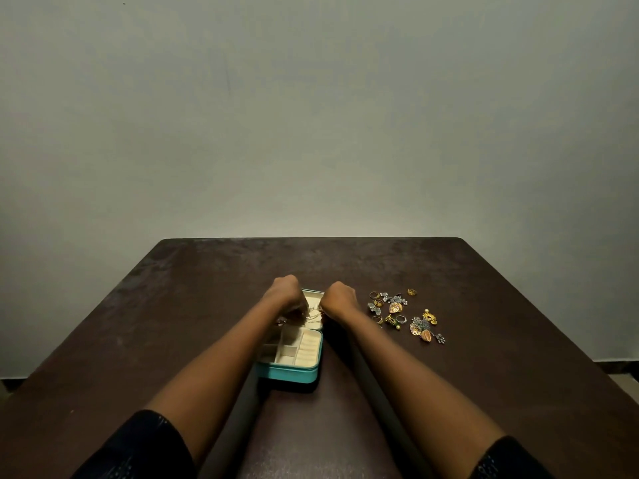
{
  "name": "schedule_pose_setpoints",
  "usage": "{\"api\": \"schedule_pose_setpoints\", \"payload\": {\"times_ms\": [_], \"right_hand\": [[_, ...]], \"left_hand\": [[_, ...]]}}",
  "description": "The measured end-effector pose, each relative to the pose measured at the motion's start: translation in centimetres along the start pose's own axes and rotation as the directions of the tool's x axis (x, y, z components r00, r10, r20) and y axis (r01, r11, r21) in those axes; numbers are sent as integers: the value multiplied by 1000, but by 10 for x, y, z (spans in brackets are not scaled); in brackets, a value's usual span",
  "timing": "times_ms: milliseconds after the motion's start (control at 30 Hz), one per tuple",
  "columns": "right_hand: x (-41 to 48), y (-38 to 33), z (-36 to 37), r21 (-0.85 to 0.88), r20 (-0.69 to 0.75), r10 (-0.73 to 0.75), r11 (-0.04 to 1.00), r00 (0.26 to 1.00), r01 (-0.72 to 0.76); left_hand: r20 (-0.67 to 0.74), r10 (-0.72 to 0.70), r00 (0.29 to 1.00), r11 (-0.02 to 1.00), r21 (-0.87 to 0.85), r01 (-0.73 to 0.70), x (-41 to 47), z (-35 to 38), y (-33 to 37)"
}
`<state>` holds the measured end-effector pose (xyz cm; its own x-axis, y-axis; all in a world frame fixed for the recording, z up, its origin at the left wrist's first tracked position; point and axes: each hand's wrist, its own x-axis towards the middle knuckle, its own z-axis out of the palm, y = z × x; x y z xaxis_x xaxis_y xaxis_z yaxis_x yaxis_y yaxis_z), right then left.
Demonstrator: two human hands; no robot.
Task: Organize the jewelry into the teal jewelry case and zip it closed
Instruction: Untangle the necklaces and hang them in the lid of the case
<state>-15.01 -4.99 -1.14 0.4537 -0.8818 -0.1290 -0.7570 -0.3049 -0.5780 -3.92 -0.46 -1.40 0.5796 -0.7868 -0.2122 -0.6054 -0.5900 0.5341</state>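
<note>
Left hand (285, 292) and right hand (340, 299), both curled downward, appear to pinch a fine chain (313, 316) over the open teal jewelry case (294, 373).
The case lies on the surface (484, 375), near compartments (287, 357) bare; rings and earrings (403, 314) lie piled to its right, so most sorting and the zipping remain.

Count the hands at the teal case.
2: left hand over the teal case's far-left part, right hand over its far-right edge; fingertips are hidden.
</note>
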Motion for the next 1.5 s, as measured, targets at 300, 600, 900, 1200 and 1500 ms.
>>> {"api": "schedule_pose_setpoints", "payload": {"times_ms": [300, 600, 900, 1200, 1500], "right_hand": [[-9, -1, -3, -12, -12, -38, 999, 999, 38], [-11, -5, -1, 3, -21, -85, 996, 996, 85], [-16, 2, 0, 21, 42, -147, 989, 988, 146], [-20, 17, -12, 78, 32, -173, 982, 984, 170], [-21, 30, -24, 103, -79, -194, 974, 978, 201]], "left_hand": [[-204, -118, 972, 980, -179, 81, 1, -9, -19], [-215, -221, 951, 948, -276, 158, -5, 7, -47], [-160, -166, 973, 972, -191, 134, -14, 15, -46], [-173, -90, 981, 984, -170, 60, -21, 24, -35], [-319, -73, 945, 949, -313, -33, -26, 37, -18]]}}
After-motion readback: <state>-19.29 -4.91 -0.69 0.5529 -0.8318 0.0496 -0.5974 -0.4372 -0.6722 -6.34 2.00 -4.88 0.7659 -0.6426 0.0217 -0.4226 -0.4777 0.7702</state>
